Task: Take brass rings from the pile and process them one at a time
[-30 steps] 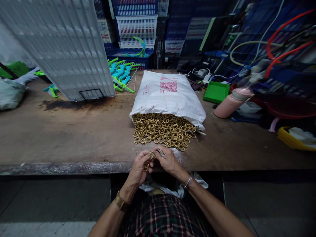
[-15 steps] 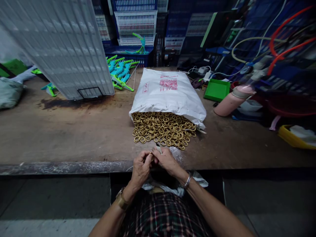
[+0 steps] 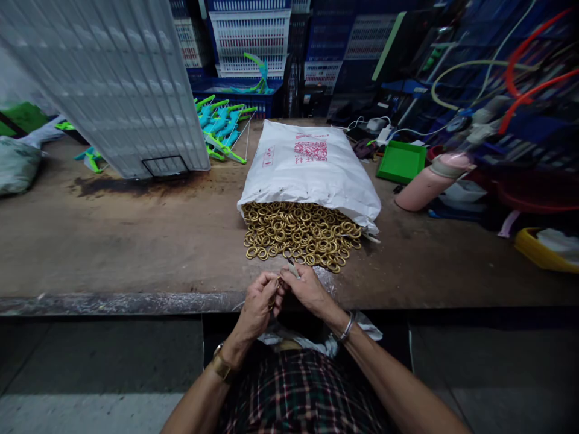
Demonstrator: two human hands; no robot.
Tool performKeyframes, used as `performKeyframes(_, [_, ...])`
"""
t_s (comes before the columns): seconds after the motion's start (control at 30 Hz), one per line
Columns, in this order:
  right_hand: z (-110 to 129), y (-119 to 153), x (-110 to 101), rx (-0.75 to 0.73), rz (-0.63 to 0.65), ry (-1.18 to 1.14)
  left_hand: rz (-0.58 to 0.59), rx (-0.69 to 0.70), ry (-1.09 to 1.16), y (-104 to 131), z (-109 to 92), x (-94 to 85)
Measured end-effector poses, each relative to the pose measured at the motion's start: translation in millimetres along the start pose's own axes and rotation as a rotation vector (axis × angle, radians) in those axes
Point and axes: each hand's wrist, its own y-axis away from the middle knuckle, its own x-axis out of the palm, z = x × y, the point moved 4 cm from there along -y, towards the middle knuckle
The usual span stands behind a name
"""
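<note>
My left hand (image 3: pixel 257 308) is closed in a pinch on a gold-coloured ring (image 3: pixel 271 304), mostly hidden by the fingers. Against it, fingertips almost touching, my right hand (image 3: pixel 313 294) grips a small flat knife-like tool (image 3: pixel 294 270) with a pale body and dark tip. Both hands are just over the table's front edge. Right beyond them, a heap of gold-coloured rings (image 3: pixel 301 232) spills from the mouth of a white woven sack (image 3: pixel 289 175) with red print, lying on its side.
A wooden table (image 3: pixel 113 247) spreads before me. Translucent ribbed panel (image 3: pixel 136 90) leans at left, near blue-green plastic pieces (image 3: pixel 221 126). To the right are a green tray (image 3: pixel 401 161), a pink bottle (image 3: pixel 427 184) and a yellow basket (image 3: pixel 543 250). Stacked crates (image 3: pixel 251 39) stand behind.
My left hand has turned slightly and its fingers have shifted around the ring. The right hand stays close by with the tool. The view has moved a little.
</note>
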Motion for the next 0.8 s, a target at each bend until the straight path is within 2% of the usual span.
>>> performKeyframes(0.37, [2.3,-0.7,0.8,-0.018,0.067,-0.088,0.040,-0.022,0.091,2.7,-4.6,3.6])
performKeyframes(0.43, [2.4,-0.6,-3.5,-0.036,0.011,0.006,0.034,-0.021,0.102,3.3,-5.6,3.3])
performKeyframes(0.5, [3.6,1.1,-6.8,-0.101,-0.033,0.198,0.028,0.006,0.098,2.5,-6.1,2.2])
performKeyframes(0.63, [3.7,8.8,-1.6,-0.233,0.074,0.527,0.036,0.074,0.053,-1.4,-3.9,-0.7])
performKeyframes(0.8, [1.8,14.4,3.0,-0.265,0.101,0.664,0.028,0.109,-0.030,-4.1,1.4,-4.6])
